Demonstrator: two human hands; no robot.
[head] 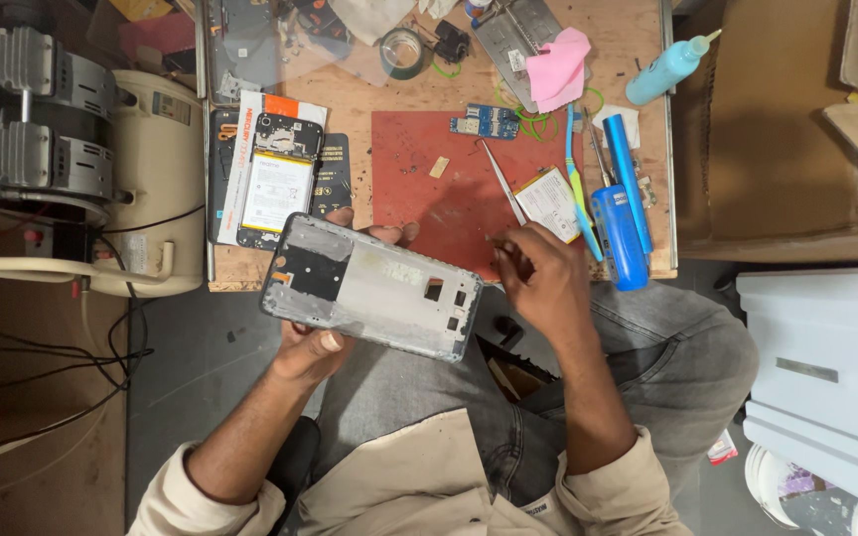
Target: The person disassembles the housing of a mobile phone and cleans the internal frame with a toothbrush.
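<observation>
Your beige sleeves [250, 496] sit at the bottom of the frame, over your lap in grey jeans [647, 367]. Just above, at centre left, your left hand [315, 347] has its grip closed on a grey phone frame [369, 286], thumb on the near edge and fingertips showing past the far edge; the frame lies tilted, its right end lower, in front of the bench edge. At centre, your right hand [538, 273] pinches the near end of a pair of metal tweezers [501, 181], whose tip points up and left over the red mat [419, 149] on the wooden bench [350, 99]. Just right of the hand lies a flat battery [548, 201], then a blue screwdriver [616, 233]. Left of the mat rests an opened phone [275, 184] with its battery showing. Farther up are a blue circuit board [486, 121], a pink cloth [558, 65], a tape roll [404, 52] and, at upper right, a light blue bottle [669, 65].
</observation>
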